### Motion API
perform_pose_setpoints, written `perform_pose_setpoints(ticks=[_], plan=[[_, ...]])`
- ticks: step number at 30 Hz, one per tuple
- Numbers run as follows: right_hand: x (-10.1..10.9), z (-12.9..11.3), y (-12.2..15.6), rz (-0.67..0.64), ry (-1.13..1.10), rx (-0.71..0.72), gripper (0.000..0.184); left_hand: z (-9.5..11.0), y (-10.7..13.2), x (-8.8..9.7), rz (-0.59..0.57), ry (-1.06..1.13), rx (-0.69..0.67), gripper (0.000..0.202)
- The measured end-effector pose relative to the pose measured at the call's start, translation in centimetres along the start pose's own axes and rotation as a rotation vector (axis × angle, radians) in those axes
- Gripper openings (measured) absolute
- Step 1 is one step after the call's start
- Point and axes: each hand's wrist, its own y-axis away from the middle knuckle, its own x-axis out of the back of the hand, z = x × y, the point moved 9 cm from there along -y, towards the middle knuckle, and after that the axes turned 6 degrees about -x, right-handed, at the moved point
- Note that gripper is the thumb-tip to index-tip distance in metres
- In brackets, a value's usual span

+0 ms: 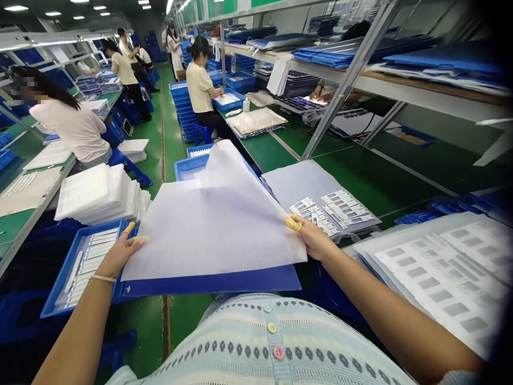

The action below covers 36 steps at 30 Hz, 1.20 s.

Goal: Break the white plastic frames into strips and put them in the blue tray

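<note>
**Left hand** (pixel 116 255): closed in a pinch on the lower left corner of a translucent fluted plastic sheet (pixel 208 224); yellow finger cots (pixel 129 228) on the fingers, beaded bracelet (pixel 102 278) at the wrist.

**Right hand** (pixel 315 238): pinching the sheet's right corner, yellow cot on the fingers.

**Sheet:** held between both hands, its far end bowed upward, lying over a blue plastic board (pixel 212 283).

**Nearby:** blue tray (pixel 86 267) of white strips just beyond the left hand; white foam trays (pixel 100 192), stacked, past it; printed label cards (pixel 332 214) on a pale grey sheet (pixel 288 184) beside the right hand.
</note>
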Motion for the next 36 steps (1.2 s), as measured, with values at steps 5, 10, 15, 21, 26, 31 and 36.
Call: perform_pose_setpoints(ticks=[5,10,15,21,26,31,36], plan=[[0.3,2.1,1.0,-0.014,0.027,-0.054,0.048,-1.7,0.2,1.6,0.066,-0.088,0.0,0.083],[0.1,3.6,1.8,-0.027,0.121,-0.056,0.049,-3.1,0.6,2.6,0.137,-0.299,-0.012,0.084],[1.0,3.8,0.7,0.015,0.293,-0.017,0.048,-2.9,1.0,3.1,0.164,-0.504,-0.041,0.086],[2.1,4.2,-0.1,0.069,0.444,-0.015,0.043,-2.5,0.8,3.5,0.185,-0.642,-0.053,0.085],[2.1,3.4,0.6,0.131,0.686,0.096,0.037,-2.9,0.0,3.5,0.176,-0.741,-0.058,0.084],[1.7,2.5,1.0,0.167,0.847,0.176,0.034,-3.1,-0.7,3.4,0.147,-0.788,-0.062,0.084],[1.1,2.7,0.7,0.172,0.903,0.176,0.033,-3.0,-0.8,3.5,0.148,-0.838,-0.07,0.083]])
